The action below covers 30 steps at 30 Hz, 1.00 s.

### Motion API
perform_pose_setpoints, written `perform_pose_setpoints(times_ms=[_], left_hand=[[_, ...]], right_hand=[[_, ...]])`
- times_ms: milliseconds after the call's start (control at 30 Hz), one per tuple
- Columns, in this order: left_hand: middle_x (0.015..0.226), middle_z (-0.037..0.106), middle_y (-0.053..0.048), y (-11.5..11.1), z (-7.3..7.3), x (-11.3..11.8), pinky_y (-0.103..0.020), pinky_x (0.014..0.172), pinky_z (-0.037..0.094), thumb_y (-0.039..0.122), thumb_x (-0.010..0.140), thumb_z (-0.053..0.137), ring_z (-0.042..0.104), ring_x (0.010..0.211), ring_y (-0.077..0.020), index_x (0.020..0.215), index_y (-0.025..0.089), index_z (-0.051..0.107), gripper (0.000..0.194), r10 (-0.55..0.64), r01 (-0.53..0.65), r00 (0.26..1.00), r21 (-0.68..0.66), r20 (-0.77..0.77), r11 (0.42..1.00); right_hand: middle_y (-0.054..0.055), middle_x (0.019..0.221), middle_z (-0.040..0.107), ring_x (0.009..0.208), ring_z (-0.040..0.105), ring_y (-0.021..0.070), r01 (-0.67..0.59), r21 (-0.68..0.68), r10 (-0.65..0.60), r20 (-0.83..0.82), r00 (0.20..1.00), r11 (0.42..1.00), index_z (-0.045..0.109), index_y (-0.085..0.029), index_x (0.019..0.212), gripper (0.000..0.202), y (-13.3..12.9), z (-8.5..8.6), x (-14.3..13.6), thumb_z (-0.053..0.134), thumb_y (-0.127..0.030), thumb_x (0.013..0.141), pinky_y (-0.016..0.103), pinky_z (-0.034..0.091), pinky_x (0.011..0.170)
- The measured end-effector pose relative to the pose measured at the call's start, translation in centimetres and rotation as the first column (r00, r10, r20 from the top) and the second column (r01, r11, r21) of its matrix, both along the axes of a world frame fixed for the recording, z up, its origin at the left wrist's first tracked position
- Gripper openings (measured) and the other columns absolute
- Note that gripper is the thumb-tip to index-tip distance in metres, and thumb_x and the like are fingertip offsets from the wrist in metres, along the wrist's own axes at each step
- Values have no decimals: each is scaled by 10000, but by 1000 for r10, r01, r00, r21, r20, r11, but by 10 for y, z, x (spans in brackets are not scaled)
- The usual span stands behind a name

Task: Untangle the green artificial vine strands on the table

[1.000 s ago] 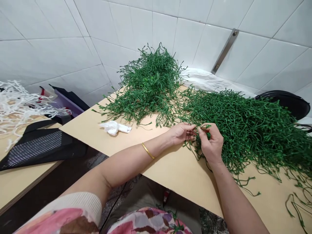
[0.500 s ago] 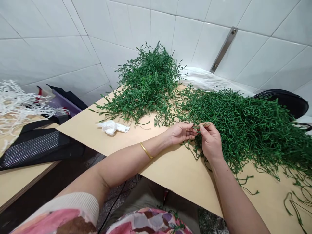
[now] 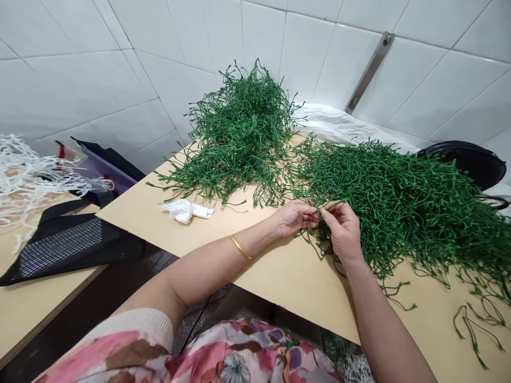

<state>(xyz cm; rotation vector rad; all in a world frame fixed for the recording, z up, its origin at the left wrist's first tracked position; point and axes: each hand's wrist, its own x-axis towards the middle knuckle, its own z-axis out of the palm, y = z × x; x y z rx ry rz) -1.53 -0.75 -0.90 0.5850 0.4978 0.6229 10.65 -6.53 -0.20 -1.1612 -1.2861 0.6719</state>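
My left hand, with a gold bangle at the wrist, is closed in a pinch near the table's middle. My right hand meets it fingertip to fingertip, thumb and forefinger pressed together. Between them is a thin green plastic stem, mostly hidden by the fingers. Just beyond my right hand spreads a big heap of the same green stems, with forked, knobby tips. A second, taller pile stands at the back, against the tiled wall.
Crumpled white tissue lies on the tan tabletop. Loose stems are scattered at the right. On another surface at the left are white strands and a black mesh bag. A black round case sits behind the heap.
My right hand has shifted slightly left and its fingers have closed in on the left fingertips. The head view has tilted a little. The piles look the same.
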Motion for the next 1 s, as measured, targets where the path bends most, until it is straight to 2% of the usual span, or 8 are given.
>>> perform_pose_setpoints(times_ms=[167, 300, 367, 433, 600, 833, 900, 1000], left_hand=[[581, 592, -37, -3, 0, 4, -219, 582, 457, 38, 701, 548, 561, 539, -87, 654, 75, 578, 67, 53, -53, 999, -49, -9, 997], [530, 549, -10, -6, 5, 6, -207, 579, 464, -10, 704, 505, 543, 504, -73, 582, 107, 511, 168, 146, -146, 989, -131, -8, 981], [502, 516, 9, -8, 8, 6, -191, 548, 454, -38, 687, 491, 524, 479, -66, 566, 123, 467, 203, 179, -178, 984, -149, -3, 973], [491, 494, 21, -10, 10, 7, -194, 533, 453, -51, 678, 480, 518, 470, -71, 571, 137, 427, 223, 181, -176, 983, -161, 14, 971], [544, 515, 3, -13, 8, 10, -248, 581, 484, -52, 688, 449, 547, 518, -95, 591, 143, 396, 224, 131, -114, 989, -197, 75, 974], [505, 498, 2, 5, 1, 4, -198, 517, 456, -58, 696, 411, 511, 474, -71, 553, 141, 409, 246, 150, -144, 988, -152, 28, 978], [526, 534, -9, 8, 1, 3, -210, 515, 460, -17, 716, 461, 539, 486, -86, 585, 135, 439, 202, 148, -146, 989, -103, 6, 984], [561, 583, -39, 7, 1, 3, -227, 548, 475, 42, 744, 503, 578, 518, -102, 644, 118, 478, 127, 119, -120, 992, -19, -50, 993]], right_hand=[[14, 770, 538, 706, 517, 140, 111, 136, -150, 319, 936, 984, 527, -198, 811, 26, -2, -1, 0, 510, -193, 792, 287, 435, 662], [48, 775, 526, 779, 495, 181, 17, 372, -257, 605, 754, 928, 505, -198, 799, 127, -2, 1, -4, 425, -101, 782, 335, 427, 700], [53, 777, 523, 782, 488, 184, -30, 404, -257, 635, 728, 914, 496, -201, 794, 146, -1, 2, -5, 415, -81, 773, 340, 430, 694], [48, 788, 528, 772, 499, 175, -50, 373, -201, 603, 772, 926, 501, -202, 805, 145, 0, 3, -5, 428, -82, 769, 331, 436, 685], [19, 816, 554, 788, 542, 149, -49, 210, -26, 340, 940, 976, 542, -210, 820, 71, 1, 3, 1, 527, -157, 775, 297, 448, 696], [18, 780, 540, 793, 561, 164, -155, 58, 155, 9, 988, 986, 525, -216, 762, 49, -14, 17, -16, 561, -249, 771, 344, 461, 733], [24, 777, 536, 788, 553, 161, -69, 75, 67, 25, 997, 995, 528, -204, 737, 73, -14, 18, -15, 566, -259, 766, 341, 453, 742], [15, 755, 532, 713, 532, 140, 195, 67, -198, 53, 979, 979, 523, -190, 763, 110, -7, 13, 0, 585, -278, 746, 303, 442, 681]])
